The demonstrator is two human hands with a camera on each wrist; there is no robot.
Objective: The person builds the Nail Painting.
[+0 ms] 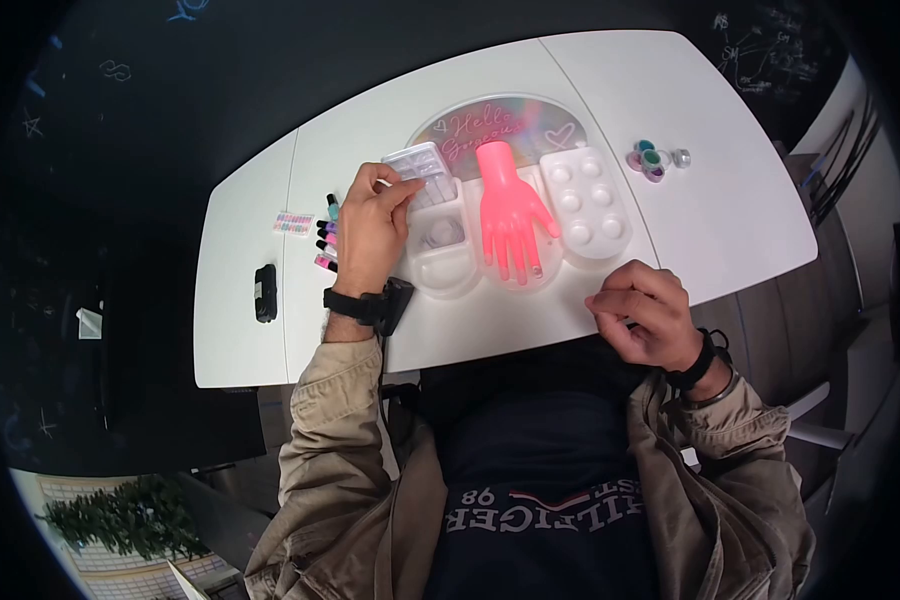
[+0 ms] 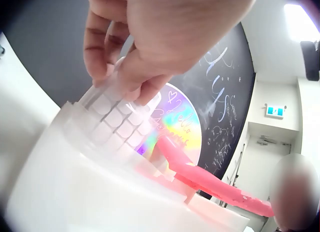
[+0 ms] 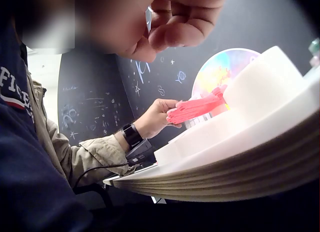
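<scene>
A pink model hand (image 1: 510, 220) lies fingers toward the person on a white stand (image 1: 435, 272), a small mark on one fingertip. At the stand's far left, my left hand (image 1: 372, 225) has thumb and fingers on a clear compartment tray (image 1: 417, 160); the left wrist view shows the fingers (image 2: 102, 67) gripping the upper edge of this tray (image 2: 116, 117). Near the table's front edge, to the right of the model hand, my right hand (image 1: 647, 315) is raised with curled fingers, thumb against the index finger. No object shows between them.
A white palette with round wells (image 1: 585, 205) forms the stand's right side, before a shiny lettered backboard (image 1: 460, 130). Small jars (image 1: 652, 160) stand farther right. To the left lie several polish bottles (image 1: 326, 246), a sheet of coloured nails (image 1: 293, 223) and a black case (image 1: 265, 293).
</scene>
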